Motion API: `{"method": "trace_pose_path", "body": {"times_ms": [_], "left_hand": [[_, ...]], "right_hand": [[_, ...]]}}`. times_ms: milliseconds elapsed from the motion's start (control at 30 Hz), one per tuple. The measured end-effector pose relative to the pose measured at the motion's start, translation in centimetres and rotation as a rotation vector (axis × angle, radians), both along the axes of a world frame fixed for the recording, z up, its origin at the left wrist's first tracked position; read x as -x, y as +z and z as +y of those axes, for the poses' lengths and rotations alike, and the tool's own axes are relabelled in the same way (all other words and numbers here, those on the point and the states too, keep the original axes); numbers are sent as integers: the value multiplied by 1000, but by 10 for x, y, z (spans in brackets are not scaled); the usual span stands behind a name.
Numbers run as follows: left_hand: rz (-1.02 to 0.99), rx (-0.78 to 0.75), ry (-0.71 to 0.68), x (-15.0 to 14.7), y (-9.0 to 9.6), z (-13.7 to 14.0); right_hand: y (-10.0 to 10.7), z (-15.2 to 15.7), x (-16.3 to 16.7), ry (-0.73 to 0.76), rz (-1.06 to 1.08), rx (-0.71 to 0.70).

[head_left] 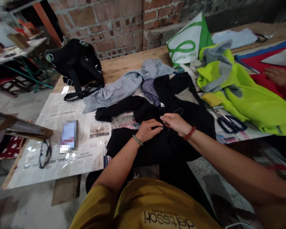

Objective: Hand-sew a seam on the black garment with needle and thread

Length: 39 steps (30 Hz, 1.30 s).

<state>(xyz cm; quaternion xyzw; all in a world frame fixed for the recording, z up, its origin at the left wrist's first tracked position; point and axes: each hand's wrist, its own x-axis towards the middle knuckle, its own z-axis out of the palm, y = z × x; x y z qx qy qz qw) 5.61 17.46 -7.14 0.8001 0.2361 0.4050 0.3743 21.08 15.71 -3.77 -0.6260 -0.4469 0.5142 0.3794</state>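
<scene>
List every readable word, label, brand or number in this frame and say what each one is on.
"me·tom", upside down, on the green and white bag.
"deltsoh" or close to it, upside down and not sure, on the yellow shirt.
Newspaper under clear plastic: headlines and columns too small to read.
Small white mark on the black garment: too small to read.
Blurred patch on the newspaper: unreadable.

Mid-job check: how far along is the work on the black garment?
Done: no finished result shows on the black garment. In hand: left hand and right hand pinch its fabric together at the middle. Left: scissors lie unused beside it; the grey cloth sits untouched.
</scene>
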Motion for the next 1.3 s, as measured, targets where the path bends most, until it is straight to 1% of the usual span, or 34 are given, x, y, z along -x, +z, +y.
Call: {"method": "trace_pose_path", "body": {"times_ms": [267,400,633,833,1100,1200,1300], "left_hand": [[22,-32,21,-3,-2,-3],[57,-4,25,-5,-4,-4],[104,33,64,-9,-7,-7],[134,178,-13,-6,-2,-3],[138,279,-85,6,13,-1],[158,332,-27,6,11,3],[151,428,45,3,4,6]], "right_hand": [[-18,-1,0,21,39,-95],[-26,-2,-2,29,86,-113],[-31,-5,-3,-21,118,-136],[-34,-7,-2,-38,72,-163],[-36,-10,-1,-24,75,-195],[-37,-10,-1,-29,73,-174],[-37,-11,-1,-36,87,-157]]}}
